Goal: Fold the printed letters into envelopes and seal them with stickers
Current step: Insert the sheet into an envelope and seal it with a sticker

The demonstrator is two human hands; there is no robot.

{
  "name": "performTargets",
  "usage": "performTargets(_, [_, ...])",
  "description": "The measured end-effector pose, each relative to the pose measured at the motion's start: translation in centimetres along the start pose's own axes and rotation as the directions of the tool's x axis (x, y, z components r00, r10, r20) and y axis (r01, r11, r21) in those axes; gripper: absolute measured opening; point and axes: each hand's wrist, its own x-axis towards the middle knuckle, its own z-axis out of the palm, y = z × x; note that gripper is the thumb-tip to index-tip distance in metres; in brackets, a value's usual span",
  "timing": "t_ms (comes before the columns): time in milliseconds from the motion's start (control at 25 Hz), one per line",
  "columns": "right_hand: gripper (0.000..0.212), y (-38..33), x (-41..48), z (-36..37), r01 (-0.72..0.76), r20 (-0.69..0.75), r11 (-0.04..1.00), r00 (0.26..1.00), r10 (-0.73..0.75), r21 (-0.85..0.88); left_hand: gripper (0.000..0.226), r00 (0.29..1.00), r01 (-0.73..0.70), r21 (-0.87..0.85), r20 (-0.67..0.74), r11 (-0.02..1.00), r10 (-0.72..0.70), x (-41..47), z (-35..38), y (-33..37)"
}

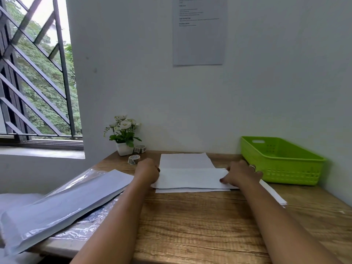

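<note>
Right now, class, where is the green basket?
In the head view, the green basket sits at the far right corner of the desk, just right of the right hand.

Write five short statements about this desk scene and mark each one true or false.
1. The left hand and the right hand both touch the white letter on the table. True.
2. The green basket stands left of the letter. False: it stands on the right, by the wall.
3. One sticker roll lies in front of the flower pot, and a second sticker roll lies beside it. True.
4. The plastic-wrapped white stack lies inside the basket. False: it lies at the table's left edge.
5. A ring shows on the right hand. True.
</note>
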Motion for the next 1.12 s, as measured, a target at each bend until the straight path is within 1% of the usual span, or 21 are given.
performTargets(40, [0.065,-0.4,0.0,0.3,0.012,-0.005,1.000,1.000,-0.012,0.004,0.026,0.999,-0.021,-0.014,-0.039,1.000,0.021,0.0,0.0,0.2])
performTargets(120, [0.055,-1.7,0.2,0.6,0.088,-0.027,0.992,0.996,-0.086,0.091,0.020,0.990,-0.039,-0.105,-0.138,0.994,0.024,0.2,-0.2,-0.1])
performTargets(160, [0.049,-2.3,0.4,0.6,0.147,-0.047,0.980,0.989,-0.142,0.134,0.018,0.983,-0.027,-0.159,-0.185,0.987,-0.003,0.5,-0.5,-0.6])
performTargets(200, [0.046,-2.9,0.7,0.5,0.210,-0.055,0.965,0.978,-0.203,0.156,0.021,0.975,0.006,-0.178,-0.217,0.984,-0.045,1.3,-0.9,-1.3])
performTargets(280, [0.044,-3.5,1.5,0.5,0.307,-0.022,0.942,0.952,-0.307,0.133,0.035,0.969,0.120,-0.092,-0.206,0.989,-0.136,3.5,-1.4,-3.0])
performTargets(360, [0.044,-3.6,2.4,0.8,0.356,0.038,0.927,0.931,-0.362,0.116,0.048,0.962,0.230,0.011,-0.151,0.973,-0.226,5.6,-1.5,-4.5])
performTargets(440, [0.041,-3.0,3.5,1.6,0.390,0.078,0.914,0.913,-0.399,0.110,0.052,0.966,0.242,0.047,-0.106,0.969,-0.236,7.4,-0.9,-5.3])
performTargets(560, [0.035,-2.4,4.0,2.3,0.406,0.062,0.910,0.909,-0.411,0.088,0.044,0.976,0.195,0.036,-0.109,0.980,-0.190,8.4,0.1,-6.0])
performTargets(640, [0.031,-2.5,4.0,2.6,0.415,0.026,0.906,0.908,-0.418,0.086,0.036,0.977,0.163,0.078,-0.152,0.983,-0.150,8.5,0.6,-6.1])
performTargets(760, [0.028,-2.9,3.4,2.8,0.463,-0.019,0.884,0.886,-0.463,0.063,0.029,0.964,0.125,0.128,-0.251,0.984,-0.090,7.9,0.9,-5.8])
performTargets(840, [0.028,-3.0,2.7,2.9,0.492,-0.039,0.869,0.870,-0.491,0.052,0.027,0.957,0.095,0.129,-0.287,0.987,-0.054,7.5,1.0,-5.6])
performTargets(920, [0.029,-3.0,2.1,2.7,0.515,-0.050,0.856,0.857,-0.513,0.040,0.026,0.955,0.069,0.109,-0.295,0.992,-0.034,7.2,0.9,-5.5])
performTargets(1000, [0.029,-3.1,1.5,2.5,0.527,-0.059,0.849,0.850,-0.524,0.047,0.021,0.949,0.006,0.089,-0.313,0.996,0.022,7.2,0.9,-5.3])
performTargets(1120, [0.029,-3.7,0.8,2.1,0.544,-0.067,0.830,0.839,-0.540,0.124,0.019,0.946,-0.088,0.138,-0.299,0.986,0.127,7.1,1.3,-4.6])
